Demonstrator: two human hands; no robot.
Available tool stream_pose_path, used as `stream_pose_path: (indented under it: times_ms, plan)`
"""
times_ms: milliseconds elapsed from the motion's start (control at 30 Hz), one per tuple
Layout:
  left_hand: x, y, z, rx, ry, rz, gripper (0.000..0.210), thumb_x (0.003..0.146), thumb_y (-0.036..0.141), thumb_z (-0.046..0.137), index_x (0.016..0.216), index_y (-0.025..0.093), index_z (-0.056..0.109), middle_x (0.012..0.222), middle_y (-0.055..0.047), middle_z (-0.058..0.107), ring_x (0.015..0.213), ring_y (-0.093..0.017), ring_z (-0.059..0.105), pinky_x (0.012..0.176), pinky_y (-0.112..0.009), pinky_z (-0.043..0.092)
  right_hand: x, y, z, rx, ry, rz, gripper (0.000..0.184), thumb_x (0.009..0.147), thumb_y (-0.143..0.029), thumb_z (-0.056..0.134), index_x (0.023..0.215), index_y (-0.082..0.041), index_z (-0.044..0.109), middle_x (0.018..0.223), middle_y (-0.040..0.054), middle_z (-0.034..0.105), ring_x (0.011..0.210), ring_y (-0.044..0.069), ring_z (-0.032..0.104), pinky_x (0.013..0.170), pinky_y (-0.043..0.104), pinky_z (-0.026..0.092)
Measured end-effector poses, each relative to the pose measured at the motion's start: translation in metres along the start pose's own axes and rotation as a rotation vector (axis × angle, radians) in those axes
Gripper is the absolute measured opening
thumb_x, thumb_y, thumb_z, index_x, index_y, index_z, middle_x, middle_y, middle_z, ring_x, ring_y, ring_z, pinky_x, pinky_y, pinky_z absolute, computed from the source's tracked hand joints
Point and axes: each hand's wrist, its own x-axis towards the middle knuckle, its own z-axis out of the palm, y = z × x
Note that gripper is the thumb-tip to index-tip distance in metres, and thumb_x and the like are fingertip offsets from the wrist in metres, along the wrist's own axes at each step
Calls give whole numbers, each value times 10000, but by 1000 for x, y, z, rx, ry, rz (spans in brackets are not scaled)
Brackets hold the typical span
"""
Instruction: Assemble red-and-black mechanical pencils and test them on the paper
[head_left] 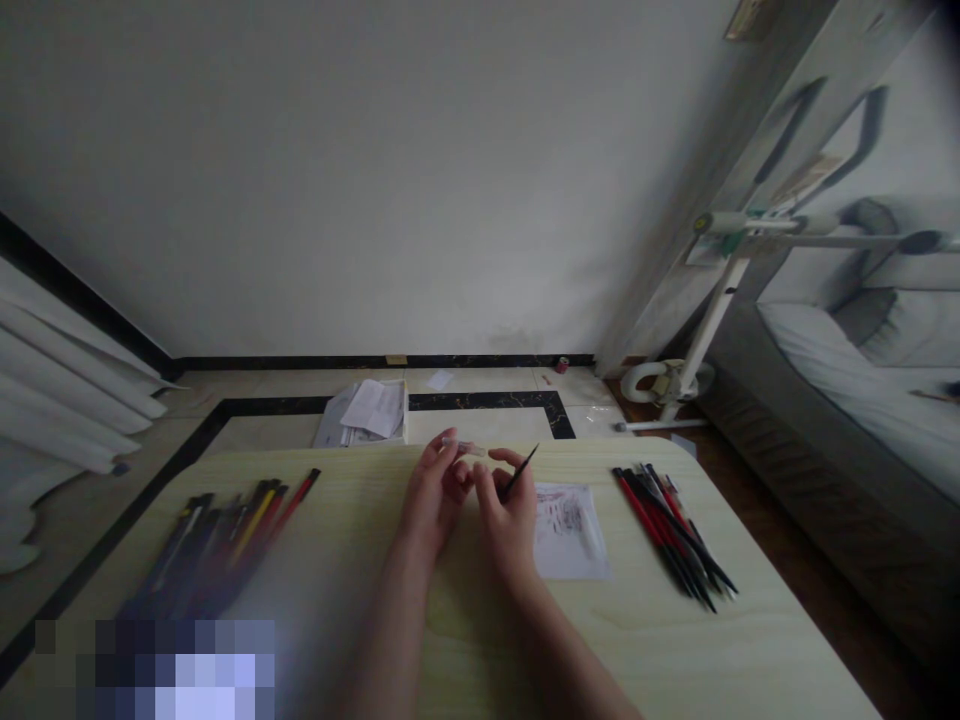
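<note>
My left hand is above the table's far half, its thumb and fingers closed on a small clear tube, perhaps a cap. Close beside it, my right hand grips a slim dark pen whose pointed end slants up and to the right. The fingertips of both hands are near each other; whether they touch I cannot tell. Just right of my right hand lies a white sheet of paper with dark scribbles on it, partly behind that hand.
On the pale wooden table, several red and black pens lie at the right, and several dark, red and yellow pens at the left, partly blurred. Beyond are a box of papers on the floor, exercise equipment and a sofa.
</note>
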Motion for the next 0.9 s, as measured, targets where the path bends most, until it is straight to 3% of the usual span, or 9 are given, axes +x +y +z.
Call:
stream_pose_path:
  times_ms: [333,567,900]
  plan:
    - [-2,-1,2,59,-45,-19,446,717,172,600,1147,211,488,886,-58,629,556,-60,525,590,-206,447,7,-2,-2,66,66,22,206,751,-329,567,847,-159,501,600,-16,572,531,111,545,512,217,400]
    - [0,0,0,-20,-17,-53,305,748,192,562,1052,181,537,914,-77,633,540,-66,522,611,-241,467,10,9,-5,55,114,86,258,753,-369,555,877,-145,524,605,-11,547,527,110,512,471,212,367]
    - [3,-3,-4,-39,7,-49,207,711,168,600,914,177,558,824,-46,642,549,-71,549,573,-205,459,4,3,-2,-36,79,-35,228,742,-350,573,852,-156,528,555,-31,523,505,108,511,489,217,384]
